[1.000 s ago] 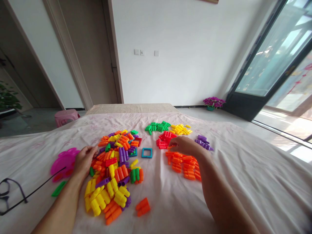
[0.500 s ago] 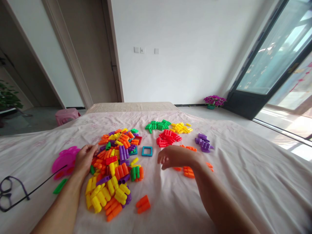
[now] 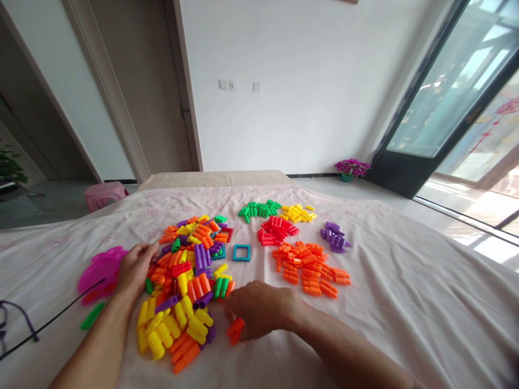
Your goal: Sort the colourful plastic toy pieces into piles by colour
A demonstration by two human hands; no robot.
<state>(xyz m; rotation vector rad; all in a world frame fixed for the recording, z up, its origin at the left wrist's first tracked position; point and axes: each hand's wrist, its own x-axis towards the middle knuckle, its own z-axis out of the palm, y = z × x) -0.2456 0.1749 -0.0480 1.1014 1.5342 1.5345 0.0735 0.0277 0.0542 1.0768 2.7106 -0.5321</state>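
My right hand [image 3: 261, 309] reaches down at the near side with its fingers closed around an orange block [image 3: 235, 330] made of joined tubes; the fingers partly cover it. My left hand [image 3: 135, 267] rests at the left edge of a mixed pile of plastic tube blocks [image 3: 203, 256]. Its fingers are curled together, and whatever they may hold is hidden. Yellow blocks [image 3: 164, 332] lie at the pile's near end. A green block [image 3: 221, 288] sits on its right side, close to my right hand.
Sorted groups lie farther right: green blocks [image 3: 259, 209], yellow blocks [image 3: 298, 213], red blocks [image 3: 278, 230], purple blocks [image 3: 334, 236] and orange blocks [image 3: 310, 265]. A blue square frame [image 3: 241, 253] lies between. At left are a magenta plastic piece [image 3: 99, 270] and glasses [image 3: 24, 319].
My right hand has moved from beside the orange group toward me and left, onto the lone orange block. The orange group now shows fully. My left hand has stayed by the pile.
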